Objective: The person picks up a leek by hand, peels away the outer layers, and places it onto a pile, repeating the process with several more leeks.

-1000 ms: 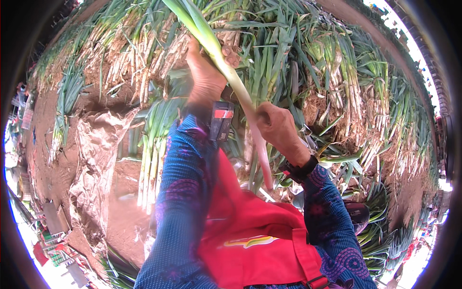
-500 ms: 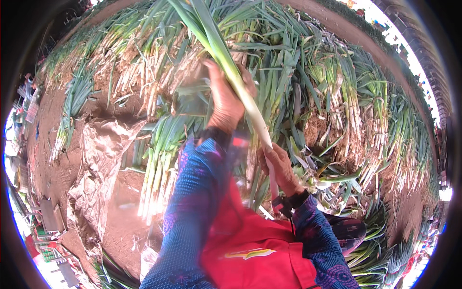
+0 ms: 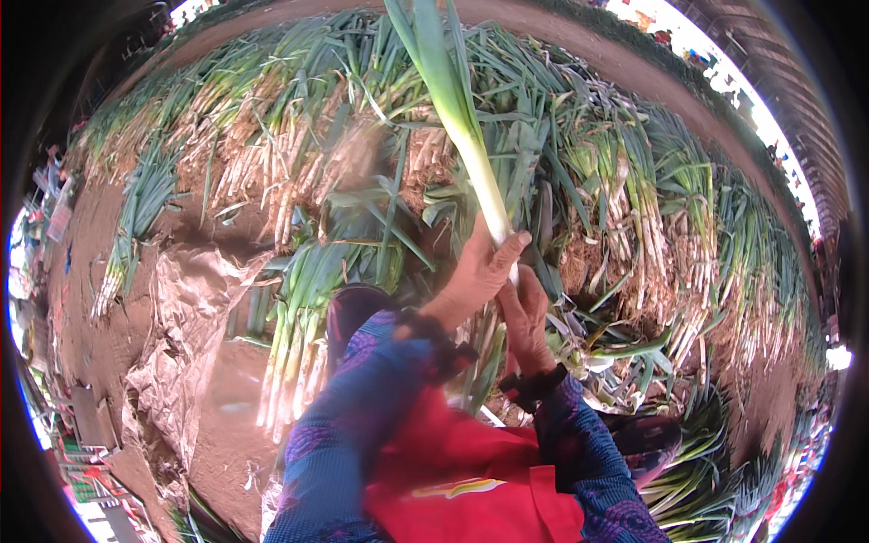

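Observation:
One long leek (image 3: 487,185) stands tilted in front of me, green leaves up and pale shaft down. Around its lower shaft my left hand (image 3: 472,279) is closed, thumb across the front and most fingers behind. Just below, my right hand (image 3: 527,319) grips the same leek close to its lower end; the root end is hidden by the fingers. Both hands nearly touch. To the left of them lies a small bunch of cleaner leeks (image 3: 294,339), white ends toward me. Loose stripped leaves (image 3: 625,348) lie on the ground right of my right hand.
Rows of leeks with soil on their roots (image 3: 272,149) spread across the far side, and more leeks (image 3: 647,199) lie to the right. A crumpled tan sheet (image 3: 186,317) covers brown soil at the left. Further leeks (image 3: 697,480) lie beside my right knee.
My left hand has slid down the leek, from its upper part to just above my right hand. The leek now stands more upright and further right at its top.

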The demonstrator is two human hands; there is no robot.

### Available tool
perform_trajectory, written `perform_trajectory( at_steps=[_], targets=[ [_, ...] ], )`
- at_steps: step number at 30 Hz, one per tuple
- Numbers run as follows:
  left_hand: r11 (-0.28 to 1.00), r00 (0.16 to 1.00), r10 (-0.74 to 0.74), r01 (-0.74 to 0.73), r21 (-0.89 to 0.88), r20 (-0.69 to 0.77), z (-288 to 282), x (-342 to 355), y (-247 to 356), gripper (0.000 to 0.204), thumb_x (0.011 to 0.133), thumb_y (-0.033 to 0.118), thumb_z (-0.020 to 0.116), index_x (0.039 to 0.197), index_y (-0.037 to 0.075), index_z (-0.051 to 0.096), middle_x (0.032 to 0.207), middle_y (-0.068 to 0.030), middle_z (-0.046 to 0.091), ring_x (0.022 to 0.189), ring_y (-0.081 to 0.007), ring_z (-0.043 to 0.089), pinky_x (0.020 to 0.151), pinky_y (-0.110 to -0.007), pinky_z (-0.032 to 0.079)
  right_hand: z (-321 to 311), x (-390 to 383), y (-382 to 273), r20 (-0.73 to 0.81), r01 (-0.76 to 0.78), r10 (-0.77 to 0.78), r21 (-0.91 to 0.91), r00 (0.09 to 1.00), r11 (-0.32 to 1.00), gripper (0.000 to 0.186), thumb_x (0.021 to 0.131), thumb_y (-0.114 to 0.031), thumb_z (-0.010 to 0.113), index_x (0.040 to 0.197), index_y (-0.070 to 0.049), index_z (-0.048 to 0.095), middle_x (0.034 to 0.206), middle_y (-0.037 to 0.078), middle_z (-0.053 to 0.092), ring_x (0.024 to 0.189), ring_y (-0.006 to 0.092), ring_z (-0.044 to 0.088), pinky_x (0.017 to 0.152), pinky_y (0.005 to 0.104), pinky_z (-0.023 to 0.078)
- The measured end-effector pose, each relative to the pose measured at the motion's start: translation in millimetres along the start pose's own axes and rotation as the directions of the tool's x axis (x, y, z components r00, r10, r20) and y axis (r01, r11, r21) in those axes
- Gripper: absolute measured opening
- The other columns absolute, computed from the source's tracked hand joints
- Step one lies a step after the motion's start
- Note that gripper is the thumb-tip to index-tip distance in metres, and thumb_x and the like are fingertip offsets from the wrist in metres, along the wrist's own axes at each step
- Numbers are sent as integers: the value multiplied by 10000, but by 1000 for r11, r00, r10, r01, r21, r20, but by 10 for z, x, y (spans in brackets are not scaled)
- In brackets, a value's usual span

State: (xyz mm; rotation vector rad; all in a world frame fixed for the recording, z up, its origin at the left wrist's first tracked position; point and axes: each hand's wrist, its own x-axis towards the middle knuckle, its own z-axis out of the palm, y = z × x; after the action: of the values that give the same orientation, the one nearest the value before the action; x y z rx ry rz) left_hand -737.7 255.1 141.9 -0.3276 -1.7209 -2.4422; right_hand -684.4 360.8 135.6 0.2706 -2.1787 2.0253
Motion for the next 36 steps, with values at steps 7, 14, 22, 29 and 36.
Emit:
perform_trajectory(
  at_steps=[7, 14, 22, 29, 36],
  targets=[
    [987, 935, -142, 157, -20, 325, -239, -149, 491, 558, 916, 389, 571, 1327, 47, 411, 1248, -74, 504, 1184, -167, 440, 1016, -350, 333, -296, -118, -184, 112, -11, 0, 101, 994, 995, 243, 892, -165, 577, 1061, 9, 554, 877, 14, 572, 790, 99, 499, 702, 253, 423],
    [867, 968, -250, 208, -454, -35, 146, 247, 554, 443, 832, 489, 655, 919, 73, 530, 743, -52, 586, 642, -171, 581, 569, -333, 481, -378, -331, -167, 127, -35, 32, 26, 991, 999, 187, 885, -125, 569, 1025, -1, 563, 802, -3, 551, 718, 75, 495, 631, 231, 415],
    [964, 963, -219, 190, -188, -154, 720, -229, 476, 306, 902, 370, 609, 815, 93, 511, 597, 12, 488, 505, -100, 493, 455, -258, 394, -509, -276, -238, 71, -95, 81, 224, 994, 970, 132, 862, -86, 594, 984, -37, 580, 827, -27, 551, 720, 42, 464, 609, 190, 362],
    [989, 933, -142, 117, 93, 332, 265, -370, 388, 346, 948, 316, 534, 1192, 71, 503, 1004, -41, 567, 961, -171, 561, 821, -303, 468, -634, -326, -356, 216, -217, 148, 350, 965, 911, 247, 865, -141, 596, 1082, -22, 590, 878, -11, 594, 767, 57, 534, 682, 209, 430],
    [819, 971, -64, 183, -543, 230, 360, 83, 892, 518, 900, 484, 540, 1249, 120, 422, 1068, -77, 538, 1025, -260, 540, 917, -447, 410, -777, -314, -454, 396, -423, 237, 492, 887, 761, 279, 854, -192, 592, 1063, -7, 590, 733, -26, 557, 594, 55, 516, 537, 190, 403]
  ],
)
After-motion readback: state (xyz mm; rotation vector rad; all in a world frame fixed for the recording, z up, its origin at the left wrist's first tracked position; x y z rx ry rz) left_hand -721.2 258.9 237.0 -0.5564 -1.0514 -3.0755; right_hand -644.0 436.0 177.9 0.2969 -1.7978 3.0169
